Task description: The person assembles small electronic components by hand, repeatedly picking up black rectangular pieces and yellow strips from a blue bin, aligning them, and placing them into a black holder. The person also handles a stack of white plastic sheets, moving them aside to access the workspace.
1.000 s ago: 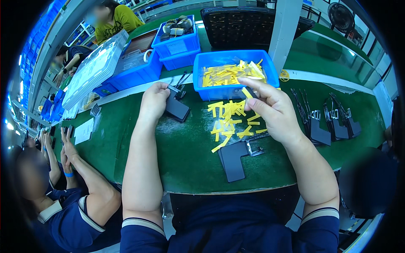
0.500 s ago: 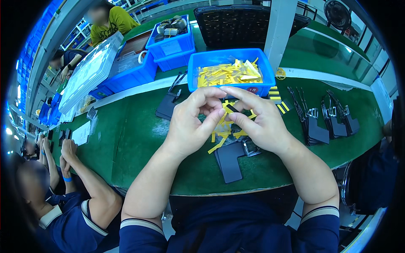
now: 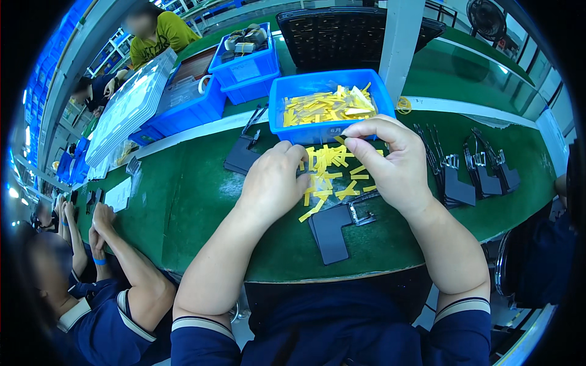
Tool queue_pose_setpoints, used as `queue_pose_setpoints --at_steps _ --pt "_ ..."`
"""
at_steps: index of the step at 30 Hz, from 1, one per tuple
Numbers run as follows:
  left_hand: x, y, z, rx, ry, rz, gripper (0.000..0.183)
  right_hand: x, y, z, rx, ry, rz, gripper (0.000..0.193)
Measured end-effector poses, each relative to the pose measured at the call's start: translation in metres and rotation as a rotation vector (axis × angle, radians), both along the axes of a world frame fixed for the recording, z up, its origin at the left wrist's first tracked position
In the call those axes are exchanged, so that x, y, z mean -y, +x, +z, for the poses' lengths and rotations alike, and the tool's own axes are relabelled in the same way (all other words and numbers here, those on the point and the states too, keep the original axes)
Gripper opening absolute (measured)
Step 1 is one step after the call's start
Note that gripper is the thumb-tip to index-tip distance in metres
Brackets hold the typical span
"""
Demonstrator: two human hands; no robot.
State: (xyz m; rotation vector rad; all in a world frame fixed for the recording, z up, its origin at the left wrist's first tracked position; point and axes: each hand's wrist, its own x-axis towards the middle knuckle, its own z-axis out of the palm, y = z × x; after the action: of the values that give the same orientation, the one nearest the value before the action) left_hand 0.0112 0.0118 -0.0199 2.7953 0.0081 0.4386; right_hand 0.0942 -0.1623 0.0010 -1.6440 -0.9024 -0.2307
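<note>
My right hand (image 3: 400,161) pinches a small black-and-yellow strip (image 3: 340,139) between thumb and forefinger, just in front of the blue bin. My left hand (image 3: 271,182) rests low at the left side of loose yellow strips (image 3: 329,160) strewn on the table. Its fingers are curled, with the thumb apart from them, and nothing shows in its grip. Nearer to me lie stacked dark grey L-shaped flat parts (image 3: 331,235) with a metal bracket (image 3: 361,215) at their upper right.
A blue bin (image 3: 305,133) of yellow strips stands behind my hands. More grey parts with brackets and black cables (image 3: 458,186) lie to the right, and another grey part (image 3: 240,160) at left. Stacked blue bins (image 3: 244,70) stand farther back. A co-worker's hands (image 3: 101,226) are at far left.
My hands, together before over the yellow strips, have parted. The right moved up and right with the black-and-yellow strip; the left dropped lower and left, uncovering the strips.
</note>
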Motion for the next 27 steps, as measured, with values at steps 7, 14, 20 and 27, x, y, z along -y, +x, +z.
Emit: queue_pose_setpoints --at_steps 7,14,20,27 --pt "0.048 -0.033 0.02 -0.166 0.089 -0.391 0.079 -0.002 0.001 -0.004 0.103 -0.008 0.016 0.008" --pt "0.035 -0.023 0.015 -0.16 -0.308 -0.324 0.038 -0.002 -0.003 -0.003 0.095 0.048 0.05 0.008" --pt "0.015 -0.009 0.009 -0.136 -1.115 -0.183 0.016 -0.003 -0.008 -0.001 0.135 -0.027 0.027 0.008" --pt "0.016 -0.011 0.007 -0.093 -1.134 -0.234 0.019 -0.003 -0.005 -0.003 0.142 -0.032 0.037 0.008"
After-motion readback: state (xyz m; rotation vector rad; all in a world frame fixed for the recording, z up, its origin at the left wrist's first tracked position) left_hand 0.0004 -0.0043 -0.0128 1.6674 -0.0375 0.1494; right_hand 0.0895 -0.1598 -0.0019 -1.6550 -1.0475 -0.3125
